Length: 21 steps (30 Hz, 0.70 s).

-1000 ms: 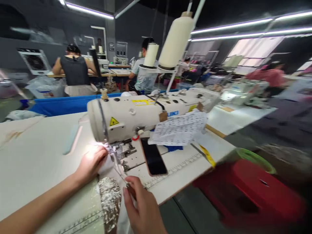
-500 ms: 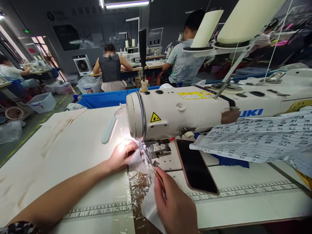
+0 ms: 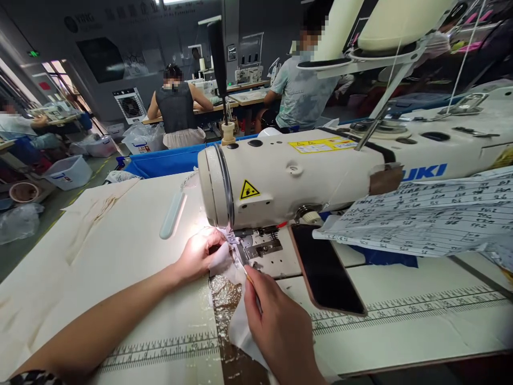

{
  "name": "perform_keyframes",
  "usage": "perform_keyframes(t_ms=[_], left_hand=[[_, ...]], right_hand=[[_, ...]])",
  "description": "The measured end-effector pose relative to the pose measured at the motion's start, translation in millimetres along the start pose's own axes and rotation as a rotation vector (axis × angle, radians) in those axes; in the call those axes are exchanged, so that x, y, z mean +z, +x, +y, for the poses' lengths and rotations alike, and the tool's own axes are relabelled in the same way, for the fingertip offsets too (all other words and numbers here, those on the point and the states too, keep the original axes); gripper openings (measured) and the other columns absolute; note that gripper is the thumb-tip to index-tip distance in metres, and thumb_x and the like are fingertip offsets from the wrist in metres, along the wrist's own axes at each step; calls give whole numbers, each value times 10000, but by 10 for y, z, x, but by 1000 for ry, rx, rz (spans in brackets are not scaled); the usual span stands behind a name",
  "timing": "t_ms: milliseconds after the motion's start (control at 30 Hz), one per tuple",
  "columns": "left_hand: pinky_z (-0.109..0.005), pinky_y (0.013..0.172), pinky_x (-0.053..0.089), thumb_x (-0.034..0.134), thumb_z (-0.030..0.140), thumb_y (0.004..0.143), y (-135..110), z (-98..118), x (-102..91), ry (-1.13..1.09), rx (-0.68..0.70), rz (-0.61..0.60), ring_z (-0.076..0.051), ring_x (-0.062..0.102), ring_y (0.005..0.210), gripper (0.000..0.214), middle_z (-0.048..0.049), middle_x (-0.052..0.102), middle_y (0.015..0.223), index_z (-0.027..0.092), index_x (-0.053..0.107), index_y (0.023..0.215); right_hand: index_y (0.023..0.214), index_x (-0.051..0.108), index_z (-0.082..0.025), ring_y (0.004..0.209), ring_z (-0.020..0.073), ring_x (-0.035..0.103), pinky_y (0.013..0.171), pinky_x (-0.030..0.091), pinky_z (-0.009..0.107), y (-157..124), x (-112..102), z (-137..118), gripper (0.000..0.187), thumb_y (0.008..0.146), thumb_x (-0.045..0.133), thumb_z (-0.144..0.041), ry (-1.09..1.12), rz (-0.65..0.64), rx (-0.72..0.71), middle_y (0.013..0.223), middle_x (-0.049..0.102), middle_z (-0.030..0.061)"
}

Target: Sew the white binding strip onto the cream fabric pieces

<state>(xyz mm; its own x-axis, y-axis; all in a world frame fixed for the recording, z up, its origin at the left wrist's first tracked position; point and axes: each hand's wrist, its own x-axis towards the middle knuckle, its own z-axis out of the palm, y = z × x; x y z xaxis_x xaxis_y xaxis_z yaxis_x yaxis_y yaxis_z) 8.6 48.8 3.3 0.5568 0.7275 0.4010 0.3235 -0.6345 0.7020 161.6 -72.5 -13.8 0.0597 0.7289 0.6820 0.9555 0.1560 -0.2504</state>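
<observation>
A cream sewing machine (image 3: 288, 174) stands on the pale table (image 3: 120, 267), its lamp lighting the needle area (image 3: 234, 243). My left hand (image 3: 198, 254) presses a piece of white fabric (image 3: 228, 267) just left of the presser foot, fingers curled onto the cloth. My right hand (image 3: 276, 321) is closed on a thin pointed tool (image 3: 242, 267) whose tip reaches toward the needle. A strip of shiny sequinned fabric (image 3: 224, 299) runs from the foot toward me, under the white piece.
A dark phone (image 3: 326, 270) lies face up right of the needle plate. A printed paper sheet (image 3: 433, 216) hangs over the machine bed. Large thread cones (image 3: 401, 24) stand on a rack above. Other people sit at machines behind; bins stand on the floor left.
The view swung left and then closer to the machine. My right hand moved forward, bringing the tool tip nearer the needle. My left hand stayed on the white fabric.
</observation>
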Motion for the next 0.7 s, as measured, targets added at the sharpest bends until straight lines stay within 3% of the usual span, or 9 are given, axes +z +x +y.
perform_keyframes(t_ms=[167, 367, 600, 700], left_hand=[[-302, 537, 424, 524, 176, 893, 3, -8, 12, 99, 67, 56, -137, 448, 599, 284, 1, 458, 633, 210, 424, 629], [-329, 565, 449, 464, 206, 893, 37, 44, 16, 299, 164, 21, -157, 486, 607, 200, -24, 507, 684, 204, 481, 694], [-345, 565, 490, 450, 238, 913, 49, -37, 44, 410, 173, -8, -182, 544, 628, 197, -46, 566, 699, 202, 500, 725], [-325, 600, 498, 488, 224, 902, 52, -55, 35, 345, 131, -17, -173, 556, 648, 175, -34, 575, 714, 199, 512, 731]], right_hand=[[1023, 684, -189, 525, 111, 658, 447, 417, 252, 25, -7, -2, 372, 1023, 317, -247, -15, 2, -24, 797, 739, -24], [1069, 667, -148, 626, 123, 715, 485, 486, 215, -23, 63, 122, 322, 1019, 363, -242, 3, 21, -115, 858, 758, 18], [1142, 639, -139, 687, 147, 739, 494, 526, 189, -62, 124, 208, 322, 1017, 361, -244, 22, -36, -166, 928, 765, 53], [1139, 628, -145, 710, 155, 743, 515, 535, 198, -46, 114, 207, 322, 1027, 345, -252, 11, -28, -161, 946, 767, 54]])
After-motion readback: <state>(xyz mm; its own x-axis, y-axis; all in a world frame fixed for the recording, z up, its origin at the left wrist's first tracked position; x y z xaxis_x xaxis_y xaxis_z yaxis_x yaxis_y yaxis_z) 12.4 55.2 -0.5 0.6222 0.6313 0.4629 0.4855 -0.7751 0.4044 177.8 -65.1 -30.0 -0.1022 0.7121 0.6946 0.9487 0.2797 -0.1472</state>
